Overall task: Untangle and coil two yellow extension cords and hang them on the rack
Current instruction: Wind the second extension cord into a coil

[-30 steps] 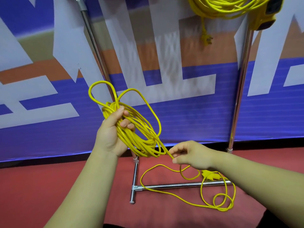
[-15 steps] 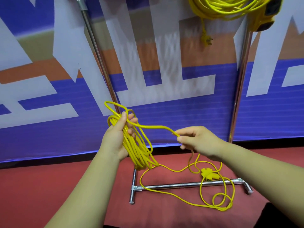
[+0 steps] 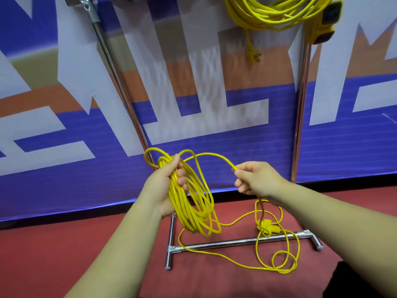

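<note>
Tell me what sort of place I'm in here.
Probably an indoor hall or staged work area: a red floor, a blue, white and orange printed banner wall, and a chrome tube rack holding a coiled yellow extension cord.

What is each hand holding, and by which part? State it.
Left hand grips the yellow cord's coil near the top of its loops; right hand pinches the loose strand running from that coil.

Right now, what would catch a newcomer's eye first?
The left hand grips a bright yellow coil at centre; the right hand pinches its loose strand. More cord sprawls on the red floor over the rack base, and a second coil hangs top right.
</note>
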A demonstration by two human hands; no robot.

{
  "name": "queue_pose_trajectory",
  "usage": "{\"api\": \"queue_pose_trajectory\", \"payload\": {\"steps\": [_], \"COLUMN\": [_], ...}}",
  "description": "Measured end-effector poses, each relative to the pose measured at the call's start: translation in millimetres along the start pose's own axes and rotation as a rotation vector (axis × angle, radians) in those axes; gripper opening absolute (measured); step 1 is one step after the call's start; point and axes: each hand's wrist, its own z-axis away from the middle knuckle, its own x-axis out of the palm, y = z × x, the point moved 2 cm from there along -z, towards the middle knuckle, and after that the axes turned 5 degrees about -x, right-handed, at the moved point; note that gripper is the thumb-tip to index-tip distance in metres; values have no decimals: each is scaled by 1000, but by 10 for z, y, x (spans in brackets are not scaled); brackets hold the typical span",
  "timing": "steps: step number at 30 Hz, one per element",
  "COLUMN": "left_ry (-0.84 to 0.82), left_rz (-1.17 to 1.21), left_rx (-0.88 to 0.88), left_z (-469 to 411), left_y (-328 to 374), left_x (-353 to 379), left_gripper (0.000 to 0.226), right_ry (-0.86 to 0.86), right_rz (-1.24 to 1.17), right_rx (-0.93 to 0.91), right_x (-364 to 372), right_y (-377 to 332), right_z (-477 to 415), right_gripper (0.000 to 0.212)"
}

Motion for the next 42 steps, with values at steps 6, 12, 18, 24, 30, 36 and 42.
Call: {"api": "queue_pose_trajectory", "payload": {"steps": [6,12,18,24,30,36,42], "left_ry": [-146,-140,105,371,352,230,145], "left_rz": [144,275,309,74,52,176,-315], "left_rx": [125,206,315,232,172,174,140], "left_z": [33,-75,-259,-463,-475,-359,-248], "left_y": [172,246,251,53,7,79,-130], "left_x": [29,-126,-461,-780,-732,-504,-301], "left_gripper": [25,30,33,28,29,27,16], "right_ry": [-90,-303,-621,-710,-661,-582,-369], "right_rz": [583,816,829,700,642,588,393], "right_rx": [-147,-122,-94,-160,-202,-209,-367], "right_x": [-35,47,159,131,68,154,72], "right_y": [77,133,56,-158,-276,-248,-347], "right_z": [8,108,316,435,446,459,405], "right_gripper": [12,14,11,15,14,10,7]}}
